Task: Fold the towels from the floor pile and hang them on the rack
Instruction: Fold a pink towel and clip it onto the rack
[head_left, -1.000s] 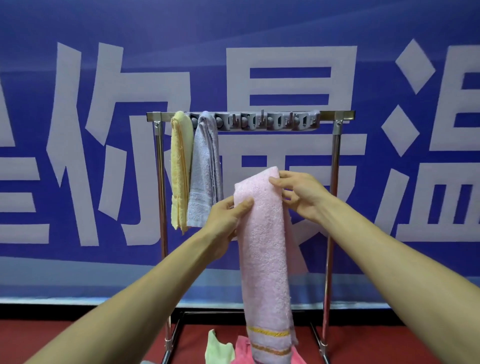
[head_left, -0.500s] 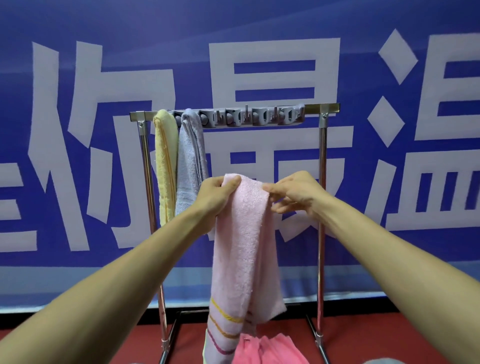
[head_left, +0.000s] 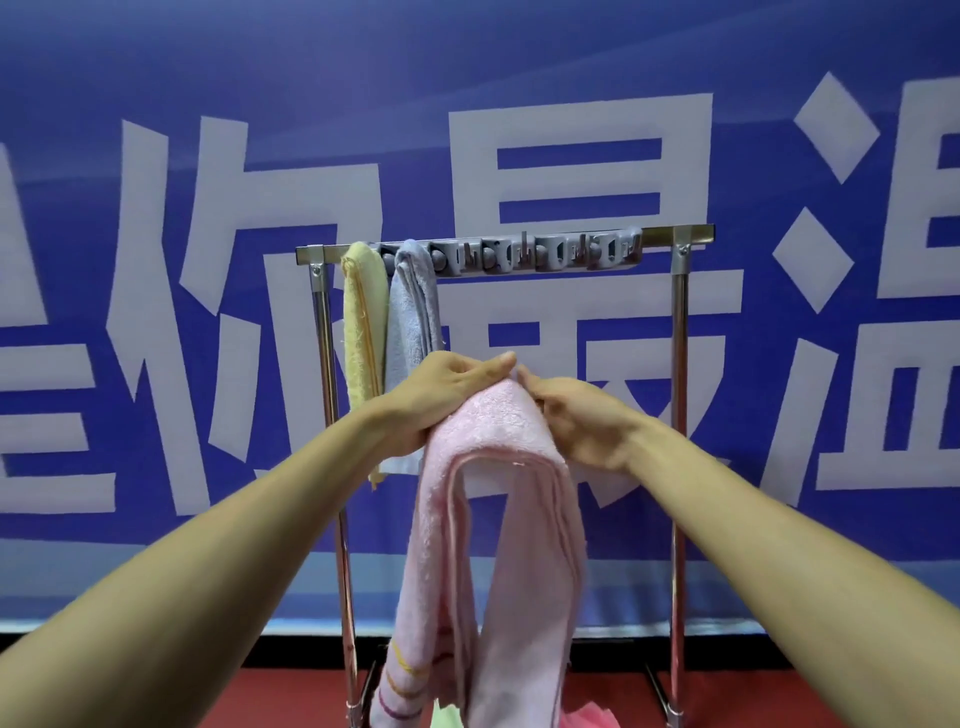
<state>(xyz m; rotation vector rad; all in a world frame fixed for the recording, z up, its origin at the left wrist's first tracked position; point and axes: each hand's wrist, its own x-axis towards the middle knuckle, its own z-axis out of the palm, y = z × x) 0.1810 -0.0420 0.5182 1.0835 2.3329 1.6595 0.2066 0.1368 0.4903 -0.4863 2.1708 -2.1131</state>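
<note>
A pink towel (head_left: 493, 519) with striped ends hangs doubled over in front of me, its fold at the top. My left hand (head_left: 447, 395) grips the fold's left side and my right hand (head_left: 576, 415) pinches its right side. Both hands hold it below the metal rack's (head_left: 675, 236) top bar. A yellow towel (head_left: 361, 332) and a pale blue towel (head_left: 413, 317) hang at the bar's left end. A grey row of clips (head_left: 540, 254) runs along the bar. Bits of the floor pile, green (head_left: 447, 717) and pink (head_left: 587, 719), show at the bottom edge.
A blue banner with large white characters (head_left: 571, 130) covers the wall behind the rack. The floor (head_left: 260, 696) is red. The rack's right upright (head_left: 678, 415) stands right of my right hand, and the bar's right half carries only clips.
My hands have come closer together at the top of the pink towel, and it now hangs doubled with both halves down. The view has pulled back a little.
</note>
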